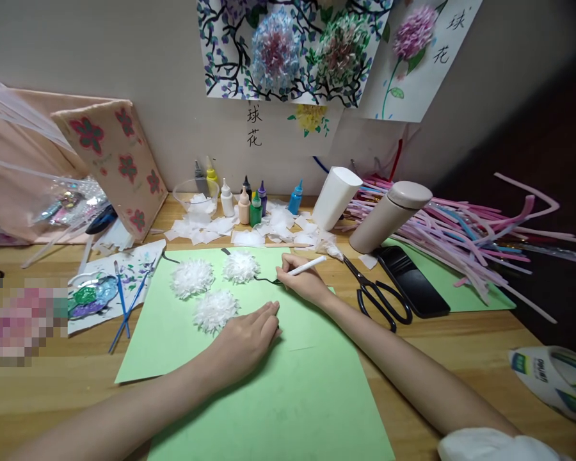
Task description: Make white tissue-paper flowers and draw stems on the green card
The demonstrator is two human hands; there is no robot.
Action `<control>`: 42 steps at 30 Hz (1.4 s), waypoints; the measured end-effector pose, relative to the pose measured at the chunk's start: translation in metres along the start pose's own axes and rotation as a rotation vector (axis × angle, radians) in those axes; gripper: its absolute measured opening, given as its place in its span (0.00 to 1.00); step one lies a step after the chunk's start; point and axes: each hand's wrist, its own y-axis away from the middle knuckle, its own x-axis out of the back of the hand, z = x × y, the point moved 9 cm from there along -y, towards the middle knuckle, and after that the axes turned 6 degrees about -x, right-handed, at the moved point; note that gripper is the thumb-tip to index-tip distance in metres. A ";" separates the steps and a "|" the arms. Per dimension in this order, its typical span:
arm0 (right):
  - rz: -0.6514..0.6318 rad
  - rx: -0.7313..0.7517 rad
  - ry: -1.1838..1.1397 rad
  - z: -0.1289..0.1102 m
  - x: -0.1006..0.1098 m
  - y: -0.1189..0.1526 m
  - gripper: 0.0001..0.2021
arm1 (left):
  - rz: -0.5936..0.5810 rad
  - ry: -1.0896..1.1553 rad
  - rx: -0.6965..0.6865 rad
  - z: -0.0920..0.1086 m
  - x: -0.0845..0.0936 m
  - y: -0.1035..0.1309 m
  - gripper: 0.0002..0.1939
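A white pen [311, 264] is held in my right hand [301, 282], fingers pinched round it. Its tip is by a wavy black line [267, 280] on the green paper [307, 384]. That line runs from one of three fluffy white paper flowers [240, 266]. Flat on the paper lies my left hand [249, 333], fingers stretched out, beside the lower white flower [216, 312]. A small dark spot shows by its fingertips; I cannot make out what it is. The third white flower [192, 278] sits at the left, with short black strokes above.
Black scissors [377, 291], a phone [413, 282] and a tumbler [388, 218] stand or lie to the right. Paint bottles [255, 210] and torn white tissue [211, 227] line the back. Brushes [125, 301] cross near a paint palette [93, 294] at left. Pipe cleaners [461, 237] spread behind.
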 end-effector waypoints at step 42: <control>-0.035 0.018 0.009 0.000 -0.002 -0.001 0.11 | -0.150 -0.498 0.024 0.017 -0.019 -0.033 0.07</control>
